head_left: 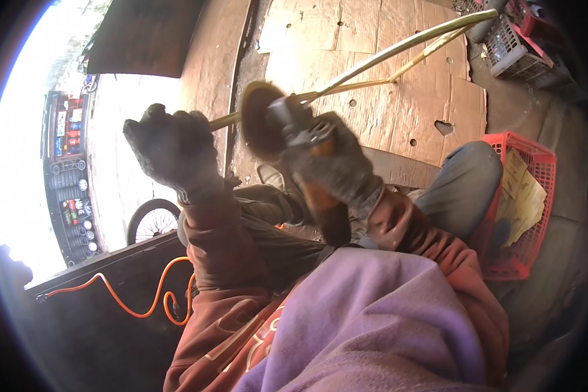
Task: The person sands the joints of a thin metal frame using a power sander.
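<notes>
1. Angle grinder (322, 144), just ahead of the purple cloth (372, 313) draped over the person's front; its orange body slants down toward the lap, and its head is turned up and to the left.
2. Right hand (336, 160), in a dark glove, wraps the grinder's body in a closed grip, with a reddish sleeve (398, 222) behind it.
3. Left hand (176, 144), also in a dark glove, is closed as a fist around the near end of the yellowish bar frame (405, 49).
4. Blurred, the round disc (261, 121) stands between the two hands and crosses the frame in view; whether it touches, I cannot tell.
5. From behind the disc, the frame runs up and to the right as a thicker bar and a thinner, bent one, drawing near each other again at the far end.
6. Below and left, an orange cord (139, 316) loops over a dark panel (98, 349).
7. To the right, beside a bent grey-trousered knee (464, 183), sits a red crate (506, 269) holding yellowish sheets (522, 193).
8. Flattened cardboard (431, 108) lies under the frame.
9. Farther off are a grey crate (513, 49) at upper right, a spoked wheel (155, 223) at left, and a bright outdoor area with loaded racks (72, 130).
</notes>
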Motion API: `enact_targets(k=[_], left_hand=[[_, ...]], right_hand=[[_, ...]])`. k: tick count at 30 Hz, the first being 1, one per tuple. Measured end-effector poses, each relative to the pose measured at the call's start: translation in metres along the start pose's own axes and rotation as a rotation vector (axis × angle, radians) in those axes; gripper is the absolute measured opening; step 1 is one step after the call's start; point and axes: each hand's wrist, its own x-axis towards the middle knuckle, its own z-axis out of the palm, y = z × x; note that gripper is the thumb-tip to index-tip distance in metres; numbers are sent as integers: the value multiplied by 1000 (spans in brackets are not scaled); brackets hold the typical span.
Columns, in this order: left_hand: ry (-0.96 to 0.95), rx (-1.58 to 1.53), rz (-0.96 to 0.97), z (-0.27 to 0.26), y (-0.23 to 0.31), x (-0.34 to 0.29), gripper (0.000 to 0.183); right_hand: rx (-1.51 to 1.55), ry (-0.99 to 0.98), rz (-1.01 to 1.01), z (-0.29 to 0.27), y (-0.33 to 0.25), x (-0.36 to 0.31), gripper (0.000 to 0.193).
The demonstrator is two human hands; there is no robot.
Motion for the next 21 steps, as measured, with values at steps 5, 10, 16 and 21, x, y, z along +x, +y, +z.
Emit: enact_targets(k=[5, 10, 16, 21], left_hand=[[-128, 1049, 558, -24, -9, 21, 38], [19, 102, -74, 4, 6, 3, 41], [-441, 25, 103, 6, 10, -6, 43], [-529, -148, -7, -8, 8, 3, 46]], right_hand=[[-279, 41, 104, -14, 3, -2, 53], [-345, 169, 223, -25, -12, 5, 47], [-58, -14, 56, -4, -2, -8, 55], [-117, 106, 177, -29, -27, 2, 41]])
